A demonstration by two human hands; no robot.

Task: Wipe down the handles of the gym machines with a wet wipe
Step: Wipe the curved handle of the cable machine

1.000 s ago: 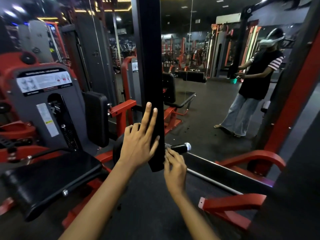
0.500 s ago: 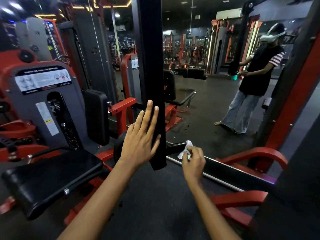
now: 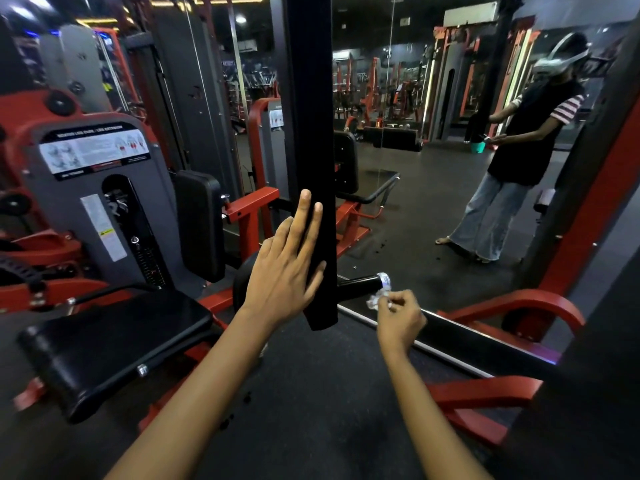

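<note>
A short black handle [image 3: 360, 283] with a chrome end cap sticks out to the right from behind a hanging black upright bar [image 3: 313, 133]. My left hand [image 3: 285, 265] lies flat with straight fingers against the bar's lower part. My right hand [image 3: 400, 315] pinches a crumpled white wet wipe [image 3: 377, 299] just below and right of the handle's chrome tip. The wipe sits at the cap's edge; whether it touches the cap is unclear.
A black padded seat [image 3: 114, 344] on a red frame lies at the lower left, with a grey weight-stack machine [image 3: 104, 202] behind it. A wall mirror [image 3: 433, 185] ahead reflects a person [image 3: 512, 161]. Red frame tubes [image 3: 519, 303] curve at the right.
My right hand has slid with the wipe from the handle's inner part out to its chrome tip. My left hand has stayed flat on the bar.
</note>
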